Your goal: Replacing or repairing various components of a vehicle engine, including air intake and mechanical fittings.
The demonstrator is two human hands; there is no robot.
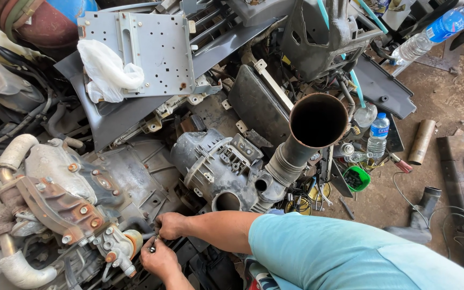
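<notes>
Both my hands meet at the lower left, beside a grimy engine. My right hand, on the arm with the light-blue sleeve, is closed around a thin metal piece next to a rusty orange-brown fitting on the engine. My left hand comes up from the bottom edge and pinches the lower end of that same piece. I cannot make out what kind of tool or part it is.
A grey housing with a ribbed hose and a wide dark pipe stands just above my arm. Behind lie a perforated metal plate, a white plastic bag, plastic panels, water bottles, a green tub and dirt floor.
</notes>
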